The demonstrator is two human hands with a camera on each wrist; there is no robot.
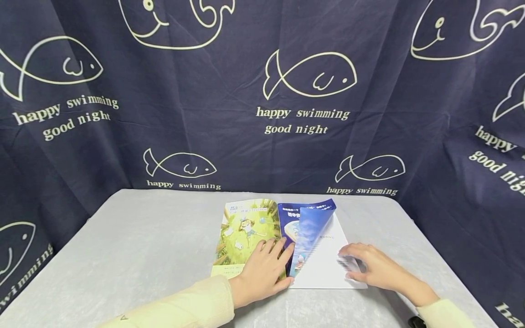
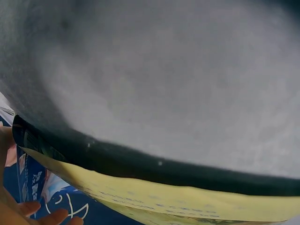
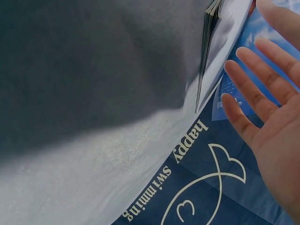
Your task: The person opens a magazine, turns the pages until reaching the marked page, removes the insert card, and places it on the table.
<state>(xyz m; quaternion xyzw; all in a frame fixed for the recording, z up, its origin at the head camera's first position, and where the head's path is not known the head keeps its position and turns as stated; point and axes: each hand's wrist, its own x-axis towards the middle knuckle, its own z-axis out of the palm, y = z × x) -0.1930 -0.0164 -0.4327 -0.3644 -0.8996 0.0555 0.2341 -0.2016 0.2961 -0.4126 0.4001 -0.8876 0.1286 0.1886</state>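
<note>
An illustrated book lies spread on the table, its green left page point(image 1: 238, 237) flat. On the right half, a lifted page point(image 1: 311, 225) with a blue sky picture curls over leftward, baring a mostly white page point(image 1: 324, 269). Across the lower middle of the book rests the left hand point(image 1: 262, 273), fingers spread. At the right edge of the white page is the right hand point(image 1: 377, 268), thumb and fingers apart. The right wrist view shows that hand point(image 3: 272, 89) with fingers loosely extended beside the book's page edges point(image 3: 205, 61). The left wrist view shows the yellow page edge point(image 2: 140, 190) close up.
The table point(image 1: 135, 246) has a light grey cover. Dark blue curtains point(image 1: 238, 114) with white fish drawings and lettering hang behind it and at both sides. A small black object point(image 1: 416, 322) is at the right sleeve's cuff.
</note>
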